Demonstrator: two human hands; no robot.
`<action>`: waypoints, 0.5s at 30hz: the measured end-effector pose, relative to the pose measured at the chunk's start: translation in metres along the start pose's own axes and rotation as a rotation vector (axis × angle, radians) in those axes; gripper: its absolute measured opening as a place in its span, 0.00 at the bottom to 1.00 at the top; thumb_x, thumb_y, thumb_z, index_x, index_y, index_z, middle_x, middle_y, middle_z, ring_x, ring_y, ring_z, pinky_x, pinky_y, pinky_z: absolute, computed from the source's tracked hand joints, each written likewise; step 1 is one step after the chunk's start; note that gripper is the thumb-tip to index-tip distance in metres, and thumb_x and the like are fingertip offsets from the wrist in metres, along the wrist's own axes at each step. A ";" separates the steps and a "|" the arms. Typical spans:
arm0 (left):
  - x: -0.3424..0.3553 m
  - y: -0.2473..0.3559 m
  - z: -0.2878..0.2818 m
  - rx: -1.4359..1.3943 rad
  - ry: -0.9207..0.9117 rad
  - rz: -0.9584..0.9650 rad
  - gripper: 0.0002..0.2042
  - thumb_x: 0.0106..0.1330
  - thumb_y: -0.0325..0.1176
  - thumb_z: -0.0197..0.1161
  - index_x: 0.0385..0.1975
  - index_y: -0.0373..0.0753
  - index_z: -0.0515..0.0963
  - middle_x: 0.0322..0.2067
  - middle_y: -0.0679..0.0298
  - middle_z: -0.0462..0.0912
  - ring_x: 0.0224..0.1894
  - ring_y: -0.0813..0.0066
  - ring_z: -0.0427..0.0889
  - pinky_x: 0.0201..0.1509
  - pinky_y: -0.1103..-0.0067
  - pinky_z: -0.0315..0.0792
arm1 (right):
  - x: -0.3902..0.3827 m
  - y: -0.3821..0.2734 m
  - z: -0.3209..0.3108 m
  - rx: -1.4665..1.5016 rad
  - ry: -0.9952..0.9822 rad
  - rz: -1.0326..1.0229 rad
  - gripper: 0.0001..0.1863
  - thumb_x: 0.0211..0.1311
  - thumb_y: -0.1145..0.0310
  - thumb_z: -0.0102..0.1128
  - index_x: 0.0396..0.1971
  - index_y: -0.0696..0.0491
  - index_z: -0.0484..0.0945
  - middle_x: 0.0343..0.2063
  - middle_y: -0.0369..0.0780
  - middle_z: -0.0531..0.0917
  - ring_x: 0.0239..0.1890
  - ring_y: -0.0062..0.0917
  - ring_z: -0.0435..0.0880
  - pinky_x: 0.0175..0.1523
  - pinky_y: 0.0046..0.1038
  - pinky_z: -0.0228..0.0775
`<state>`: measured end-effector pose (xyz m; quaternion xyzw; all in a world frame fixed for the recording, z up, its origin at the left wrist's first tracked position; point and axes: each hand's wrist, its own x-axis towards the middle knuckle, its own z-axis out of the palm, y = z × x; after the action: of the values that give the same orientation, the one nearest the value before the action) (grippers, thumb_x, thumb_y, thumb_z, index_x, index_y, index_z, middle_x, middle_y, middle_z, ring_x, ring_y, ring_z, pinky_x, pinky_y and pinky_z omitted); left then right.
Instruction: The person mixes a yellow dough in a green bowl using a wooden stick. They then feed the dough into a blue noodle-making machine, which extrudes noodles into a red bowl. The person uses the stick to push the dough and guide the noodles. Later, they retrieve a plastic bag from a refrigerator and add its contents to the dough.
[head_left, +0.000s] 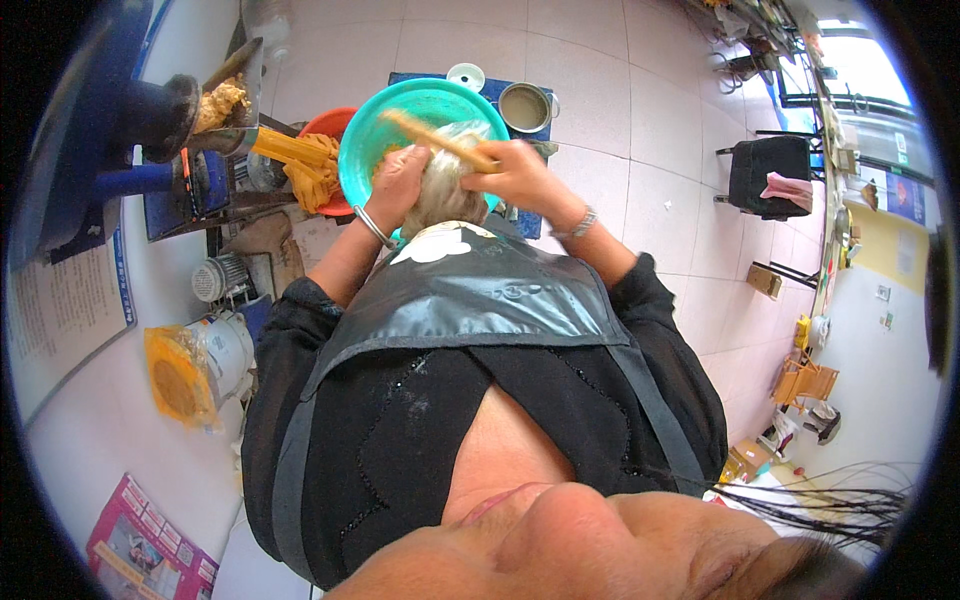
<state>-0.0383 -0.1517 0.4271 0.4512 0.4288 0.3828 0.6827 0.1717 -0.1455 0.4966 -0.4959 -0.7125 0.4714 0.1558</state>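
My right hand point(523, 182) is closed around one end of a wooden stick point(430, 134), which slants up and left across a teal basin point(362, 112). Below the stick, a clear plastic bag point(440, 190) with greyish contents sits at the near side of the basin, close against my dark apron. My left hand point(399, 182) is closed at the bag's left side and seems to grip its edge; its fingertips are partly hidden. Some yellow stuff shows in the basin beside my left hand.
A metal pot point(524, 107) and a white round dish point(466, 76) stand on the blue surface behind the basin. At left, a machine's chute point(285, 146) leads yellow strips into a red basin point(330, 125). A motor point(220, 279) sits nearer; a black chair point(770, 177) stands right.
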 end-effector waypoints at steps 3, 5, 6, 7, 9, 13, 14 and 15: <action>0.004 0.016 -0.005 0.345 -0.256 -0.151 0.16 0.72 0.42 0.52 0.44 0.35 0.79 0.35 0.71 0.80 0.34 0.85 0.75 0.37 0.84 0.71 | 0.017 0.011 0.024 0.442 0.177 -0.143 0.06 0.56 0.71 0.64 0.29 0.56 0.77 0.22 0.30 0.76 0.24 0.14 0.73 0.29 0.19 0.65; 0.000 0.010 -0.011 0.123 -0.279 -0.157 0.15 0.72 0.39 0.51 0.44 0.34 0.78 0.36 0.70 0.80 0.35 0.85 0.76 0.38 0.83 0.72 | 0.017 0.018 0.029 0.569 0.158 -0.093 0.07 0.54 0.73 0.64 0.30 0.57 0.77 0.24 0.30 0.77 0.24 0.15 0.73 0.31 0.21 0.67; -0.003 0.004 -0.014 0.012 -0.291 -0.157 0.14 0.72 0.37 0.51 0.43 0.34 0.78 0.37 0.70 0.80 0.35 0.85 0.76 0.38 0.83 0.72 | 0.017 0.020 0.029 0.632 0.149 -0.067 0.07 0.53 0.73 0.65 0.31 0.58 0.77 0.24 0.31 0.77 0.24 0.16 0.73 0.31 0.22 0.69; -0.005 -0.005 -0.017 -0.094 -0.241 -0.163 0.15 0.72 0.37 0.51 0.47 0.33 0.77 0.40 0.67 0.81 0.37 0.80 0.80 0.39 0.81 0.76 | 0.012 0.008 0.024 0.732 0.110 -0.008 0.06 0.54 0.74 0.64 0.31 0.57 0.77 0.24 0.33 0.77 0.24 0.17 0.75 0.32 0.22 0.70; -0.004 -0.021 -0.021 -0.262 -0.110 -0.221 0.15 0.72 0.38 0.51 0.47 0.33 0.76 0.40 0.65 0.82 0.38 0.77 0.81 0.40 0.78 0.77 | 0.011 0.012 0.027 1.042 0.092 0.005 0.06 0.53 0.75 0.64 0.30 0.57 0.76 0.24 0.34 0.77 0.24 0.19 0.76 0.32 0.23 0.71; -0.005 -0.047 -0.030 -0.623 0.137 -0.327 0.17 0.72 0.39 0.49 0.51 0.32 0.72 0.43 0.57 0.81 0.41 0.67 0.83 0.45 0.72 0.79 | 0.003 0.042 0.028 1.532 -0.120 -0.084 0.08 0.56 0.75 0.61 0.35 0.56 0.73 0.24 0.35 0.76 0.24 0.21 0.76 0.31 0.24 0.71; -0.007 -0.047 -0.031 -0.700 0.206 -0.353 0.18 0.73 0.39 0.49 0.52 0.32 0.71 0.44 0.57 0.81 0.41 0.66 0.83 0.46 0.71 0.79 | -0.002 0.047 0.023 1.646 -0.195 -0.117 0.09 0.57 0.75 0.60 0.36 0.56 0.72 0.24 0.35 0.76 0.23 0.21 0.76 0.30 0.24 0.70; -0.005 -0.067 -0.038 -0.755 0.202 -0.334 0.20 0.73 0.42 0.47 0.55 0.32 0.69 0.47 0.55 0.79 0.45 0.63 0.82 0.50 0.69 0.77 | -0.010 0.050 0.017 1.529 -0.092 -0.101 0.11 0.59 0.73 0.58 0.42 0.56 0.72 0.22 0.33 0.73 0.22 0.18 0.72 0.26 0.21 0.63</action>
<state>-0.0661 -0.1651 0.3563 0.0541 0.3906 0.4396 0.8070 0.1928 -0.1593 0.4487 -0.1970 -0.2159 0.8456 0.4467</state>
